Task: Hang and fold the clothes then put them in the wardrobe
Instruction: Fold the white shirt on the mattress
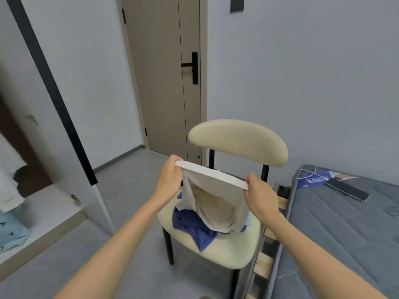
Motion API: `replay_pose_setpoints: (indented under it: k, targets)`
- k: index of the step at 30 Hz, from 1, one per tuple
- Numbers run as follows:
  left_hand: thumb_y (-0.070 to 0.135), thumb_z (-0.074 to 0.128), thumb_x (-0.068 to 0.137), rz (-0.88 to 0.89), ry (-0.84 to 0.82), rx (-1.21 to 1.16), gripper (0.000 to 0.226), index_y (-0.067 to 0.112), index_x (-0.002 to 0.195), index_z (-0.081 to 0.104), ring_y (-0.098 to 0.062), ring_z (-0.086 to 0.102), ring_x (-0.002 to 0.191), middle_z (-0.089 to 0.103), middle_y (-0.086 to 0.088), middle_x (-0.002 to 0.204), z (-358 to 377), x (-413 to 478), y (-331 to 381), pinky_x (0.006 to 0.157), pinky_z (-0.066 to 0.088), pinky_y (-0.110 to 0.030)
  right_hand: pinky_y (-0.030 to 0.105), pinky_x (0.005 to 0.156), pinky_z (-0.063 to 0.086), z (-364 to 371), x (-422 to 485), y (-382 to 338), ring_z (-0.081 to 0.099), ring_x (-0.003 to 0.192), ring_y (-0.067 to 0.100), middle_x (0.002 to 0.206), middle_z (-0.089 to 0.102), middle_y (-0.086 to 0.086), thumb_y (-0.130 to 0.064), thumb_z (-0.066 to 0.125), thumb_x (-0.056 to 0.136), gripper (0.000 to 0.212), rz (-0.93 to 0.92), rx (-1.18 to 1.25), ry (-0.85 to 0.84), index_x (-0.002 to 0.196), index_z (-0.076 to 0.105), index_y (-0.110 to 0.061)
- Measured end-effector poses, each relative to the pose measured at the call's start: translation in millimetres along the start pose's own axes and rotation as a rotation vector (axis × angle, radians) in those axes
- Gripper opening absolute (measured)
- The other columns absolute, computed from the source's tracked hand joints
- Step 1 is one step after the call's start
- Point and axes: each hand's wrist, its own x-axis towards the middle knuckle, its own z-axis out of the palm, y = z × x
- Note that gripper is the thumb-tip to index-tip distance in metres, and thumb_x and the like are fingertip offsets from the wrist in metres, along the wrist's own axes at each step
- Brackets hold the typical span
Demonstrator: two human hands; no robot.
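The left hand [170, 175] and the right hand [261, 193] each pinch one end of the stretchy top band of a white soft cloth garment [216, 203], with the fingers curled tight on it. The garment hangs in the air between the hands, in the middle of the view. It is just above the seat of a cream padded chair with black legs [237, 143], and it is not folded yet. Under it, on the seat, lies a crumpled dark blue piece of clothing [194, 229], so that one is waiting too. At nine o'clock is the open white wardrobe [43, 203]. A light blue cloth with little dark marks [10, 231] and something white and fluffy [8, 180] are already inside. So I think the job is partly done, with at least two things left to fold and put away. At three o'clock is a grey bed mattress [345, 234] with a dark phone [346, 189] on it. At twelve o'clock is a closed grey door [164, 72]. A tall white panel with a black edge [64, 117], maybe the wardrobe's door, stands between the chair and the shelf. The person may need to reach round it.
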Motion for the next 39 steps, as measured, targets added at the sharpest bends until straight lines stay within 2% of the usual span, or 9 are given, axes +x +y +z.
replay_pose_setpoints:
  k: [5, 10, 14, 17, 21, 27, 32, 36, 39]
  targets:
    - [0.028, 0.038, 0.096, -0.028, -0.116, -0.001, 0.010, 0.020, 0.091, 0.038, -0.013, 0.041, 0.081, 0.043, 0.005, 0.089, -6.0, -14.9, 20.0, 0.060, 0.033, -0.025, 0.028, 0.050, 0.027, -52.1, 1.3, -12.6, 0.043, 0.065, 0.018, 0.080, 0.049, 0.003, 0.002, 0.029, 0.089, 0.026, 0.164, 0.522, 0.223, 0.100, 0.041, -0.018]
    - [-0.001, 0.051, 0.082, 0.375, -0.052, 0.487, 0.033, 0.014, 0.110, 0.042, -0.020, 0.034, 0.094, 0.040, -0.004, 0.098, -15.2, -18.3, 37.7, 0.071, 0.031, -0.028, 0.031, 0.058, 0.034, -122.4, 12.4, -34.5, 0.049, 0.069, 0.011, 0.078, 0.051, -0.012, -0.003, 0.030, 0.092, 0.026, 0.199, 0.921, 0.494, 0.105, 0.044, -0.022]
    - [-0.005, 0.038, 0.088, 0.339, 0.123, 0.613, 0.018, 0.007, 0.099, 0.046, -0.026, 0.038, 0.081, 0.034, -0.007, 0.089, -23.4, -21.8, 46.0, 0.060, 0.033, -0.035, 0.031, 0.057, 0.030, -141.2, 4.9, -10.2, 0.054, 0.068, 0.019, 0.076, 0.061, -0.004, -0.028, 0.051, 0.093, 0.011, -0.024, 0.409, 0.401, 0.100, 0.055, -0.021]
    - [-0.005, 0.037, 0.086, 0.196, 0.065, 0.697, 0.025, 0.010, 0.105, 0.047, -0.030, 0.042, 0.077, 0.036, -0.010, 0.096, -24.0, -30.9, 41.5, 0.061, 0.033, -0.036, 0.029, 0.064, 0.035, -133.3, -12.7, 20.4, 0.061, 0.091, 0.023, 0.092, 0.067, -0.003, -0.065, 0.060, 0.078, 0.044, -0.022, -0.059, 0.092, 0.103, 0.062, -0.029]
    - [-0.006, 0.032, 0.087, 0.153, 0.017, 0.755, 0.034, 0.012, 0.112, 0.045, -0.034, 0.050, 0.082, 0.055, -0.016, 0.098, -15.6, -43.2, 25.8, 0.061, 0.035, -0.036, 0.030, 0.060, 0.034, -120.9, -38.1, 40.2, 0.061, 0.094, 0.021, 0.094, 0.067, -0.006, -0.083, 0.054, 0.065, 0.068, -0.187, -0.219, -0.158, 0.110, 0.058, -0.032]
    - [0.009, 0.036, 0.097, 0.123, 0.039, 0.401, 0.015, 0.007, 0.103, 0.050, -0.036, 0.052, 0.087, 0.058, -0.017, 0.096, -9.5, -44.1, 15.1, 0.067, 0.037, -0.039, 0.030, 0.066, 0.041, -117.8, -62.0, 66.4, 0.061, 0.098, 0.027, 0.106, 0.066, 0.006, -0.015, 0.052, 0.087, 0.018, 0.055, -0.535, -0.086, 0.103, 0.060, -0.017]
    - [0.009, 0.039, 0.096, 0.118, 0.003, 0.657, 0.016, 0.007, 0.105, 0.052, -0.034, 0.047, 0.077, 0.043, -0.014, 0.094, -14.1, -56.0, 3.5, 0.067, 0.040, -0.038, 0.034, 0.073, 0.037, -117.0, -65.2, 76.3, 0.055, 0.104, 0.038, 0.112, 0.061, 0.018, -0.008, 0.039, 0.087, 0.033, 0.480, 0.075, 0.121, 0.115, 0.057, -0.011]
    - [0.039, 0.062, 0.089, 0.116, -0.191, 0.780, 0.026, 0.013, 0.088, 0.060, -0.031, 0.054, 0.083, 0.057, -0.009, 0.089, -21.8, -62.4, -3.4, 0.063, 0.038, -0.032, 0.038, 0.093, 0.041, -115.3, -53.4, 68.4, 0.049, 0.121, 0.038, 0.133, 0.050, 0.022, -0.012, 0.038, 0.096, 0.037, 0.857, 0.820, 0.159, 0.131, 0.045, -0.002]
    - [0.020, 0.055, 0.094, 0.049, -0.133, 0.889, 0.009, 0.015, 0.093, 0.062, -0.033, 0.058, 0.094, 0.061, -0.011, 0.102, -23.1, -66.1, -10.4, 0.066, 0.038, -0.031, 0.038, 0.096, 0.043, -103.0, -53.7, 68.4, 0.054, 0.114, 0.033, 0.131, 0.053, 0.017, -0.016, 0.047, 0.095, 0.040, 0.918, 1.038, 0.055, 0.130, 0.045, 0.002]
